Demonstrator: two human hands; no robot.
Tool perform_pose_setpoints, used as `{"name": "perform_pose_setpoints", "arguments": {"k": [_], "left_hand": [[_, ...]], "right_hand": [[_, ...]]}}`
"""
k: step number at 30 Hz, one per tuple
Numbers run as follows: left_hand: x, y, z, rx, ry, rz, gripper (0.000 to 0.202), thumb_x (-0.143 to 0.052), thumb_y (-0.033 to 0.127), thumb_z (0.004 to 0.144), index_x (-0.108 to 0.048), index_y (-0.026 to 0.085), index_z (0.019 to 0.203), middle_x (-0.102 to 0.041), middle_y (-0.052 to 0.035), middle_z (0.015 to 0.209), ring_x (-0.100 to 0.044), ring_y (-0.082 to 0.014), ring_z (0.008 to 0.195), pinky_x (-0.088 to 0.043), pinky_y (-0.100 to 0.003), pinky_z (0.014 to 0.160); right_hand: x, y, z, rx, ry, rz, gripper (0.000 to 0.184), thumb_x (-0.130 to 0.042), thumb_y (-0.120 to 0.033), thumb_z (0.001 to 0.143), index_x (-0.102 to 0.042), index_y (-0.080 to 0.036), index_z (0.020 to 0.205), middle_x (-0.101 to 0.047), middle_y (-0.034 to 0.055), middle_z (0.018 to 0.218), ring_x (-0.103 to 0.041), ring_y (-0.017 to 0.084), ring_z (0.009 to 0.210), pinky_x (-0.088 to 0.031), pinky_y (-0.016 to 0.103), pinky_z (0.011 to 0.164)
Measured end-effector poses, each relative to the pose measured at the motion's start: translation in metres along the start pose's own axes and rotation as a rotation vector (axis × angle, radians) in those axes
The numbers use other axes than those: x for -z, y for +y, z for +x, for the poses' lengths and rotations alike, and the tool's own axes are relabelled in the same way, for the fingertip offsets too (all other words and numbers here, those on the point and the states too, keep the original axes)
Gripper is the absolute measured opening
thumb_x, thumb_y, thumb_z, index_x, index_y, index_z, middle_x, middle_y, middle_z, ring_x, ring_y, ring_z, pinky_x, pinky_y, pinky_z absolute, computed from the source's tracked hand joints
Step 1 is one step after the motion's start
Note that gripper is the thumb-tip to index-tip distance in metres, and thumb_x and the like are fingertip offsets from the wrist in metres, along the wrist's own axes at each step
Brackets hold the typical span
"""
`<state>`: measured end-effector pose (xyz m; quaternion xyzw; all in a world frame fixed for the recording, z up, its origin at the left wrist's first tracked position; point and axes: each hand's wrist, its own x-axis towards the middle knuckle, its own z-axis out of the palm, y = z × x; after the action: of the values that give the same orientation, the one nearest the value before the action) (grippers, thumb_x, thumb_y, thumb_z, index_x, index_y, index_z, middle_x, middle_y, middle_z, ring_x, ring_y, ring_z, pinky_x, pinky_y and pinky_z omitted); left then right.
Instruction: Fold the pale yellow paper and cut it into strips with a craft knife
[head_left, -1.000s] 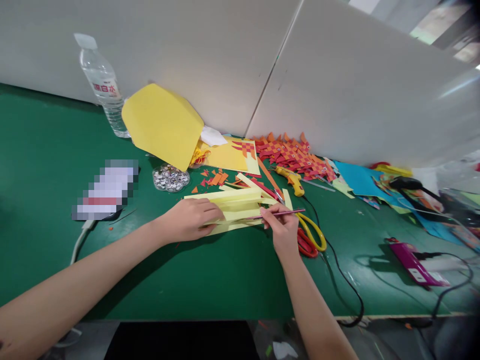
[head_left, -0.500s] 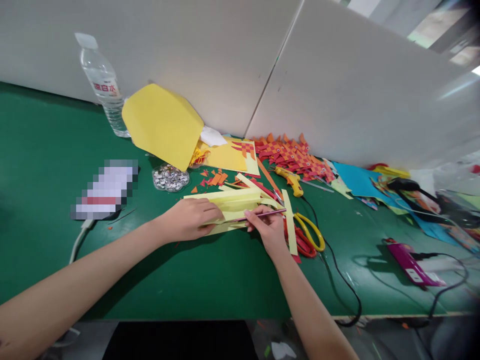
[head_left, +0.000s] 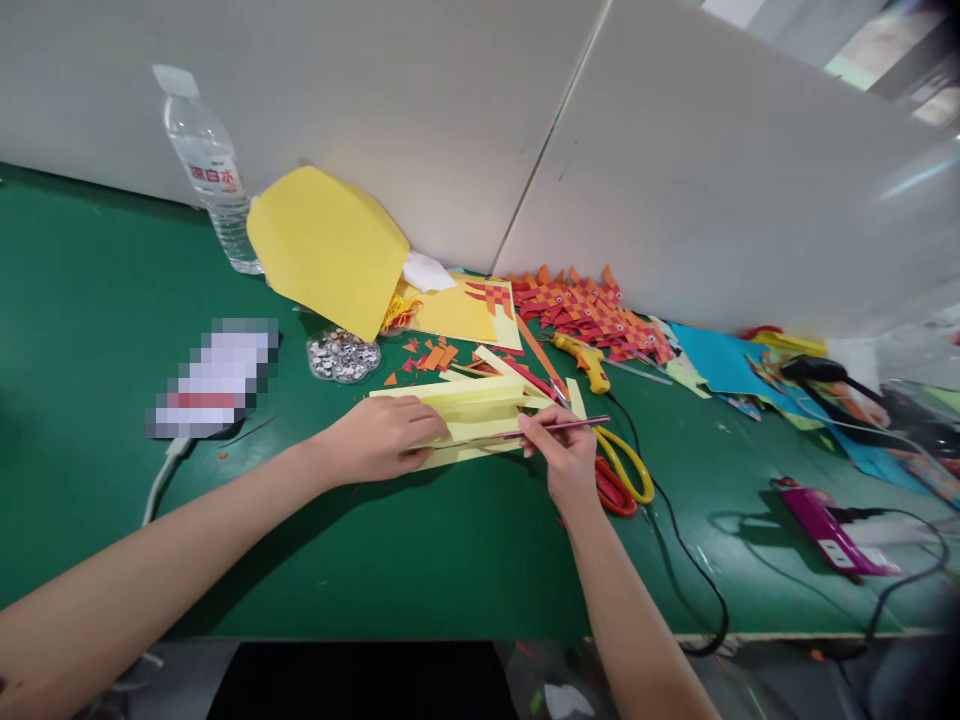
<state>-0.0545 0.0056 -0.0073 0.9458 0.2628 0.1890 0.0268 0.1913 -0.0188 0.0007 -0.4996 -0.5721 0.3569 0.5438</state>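
Pale yellow paper (head_left: pixel 480 428), with raised folds along its far side, lies on the green table under my hands. My left hand (head_left: pixel 390 437) presses on its left part, fingers together and curled over the paper. At the right end, my right hand (head_left: pixel 566 455) pinches a slim purple-pink pencil-like stick (head_left: pixel 581 424), its tip pointing left over the paper. A thin dark line runs between the stick's tip and my left fingers; whether it is drawn or an edge, I cannot tell. Scissors with red and yellow handles (head_left: pixel 630 470) lie just beyond my right wrist.
Behind the paper are orange and red scraps (head_left: pixel 439 357), a tray of googly eyes (head_left: pixel 343 357), a yellow glue gun (head_left: pixel 589 362) and a pile of woven paper fish (head_left: pixel 585 310). A water bottle (head_left: pixel 214 180) and phone (head_left: pixel 217 375) stand left; a purple power strip (head_left: pixel 832 530) sits right.
My right hand has slid right along the paper with the stick, now nearer the scissors. The pale strip beside it is more covered. My left hand stays in place.
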Motion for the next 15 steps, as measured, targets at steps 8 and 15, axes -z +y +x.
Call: {"name": "perform_pose_setpoints", "arguments": {"k": [8, 15], "left_hand": [[0.014, 0.0, -0.001, 0.046, -0.063, -0.026, 0.029, -0.049, 0.022, 0.082, -0.057, 0.022, 0.109, -0.065, -0.0033, 0.107, -0.061, -0.018, 0.096, -0.046, -0.025, 0.075], [0.043, -0.01, -0.011, 0.093, -0.181, -0.077, 0.043, -0.053, 0.017, 0.067, -0.055, 0.022, 0.11, -0.062, -0.0034, 0.115, -0.062, -0.0206, 0.096, -0.048, -0.027, 0.071]], "right_hand": [[-0.004, 0.001, -0.001, -0.047, -0.018, -0.02, 0.023, -0.071, -0.032, 0.07, -0.058, -0.018, 0.057, -0.053, -0.0038, 0.047, -0.048, 0.01, 0.041, -0.037, 0.023, 0.042], [0.0, 0.01, 0.002, -0.085, -0.015, 0.004, 0.024, -0.072, -0.032, 0.07, -0.058, -0.018, 0.057, -0.053, -0.0039, 0.046, -0.048, 0.009, 0.04, -0.037, 0.022, 0.041]]}}
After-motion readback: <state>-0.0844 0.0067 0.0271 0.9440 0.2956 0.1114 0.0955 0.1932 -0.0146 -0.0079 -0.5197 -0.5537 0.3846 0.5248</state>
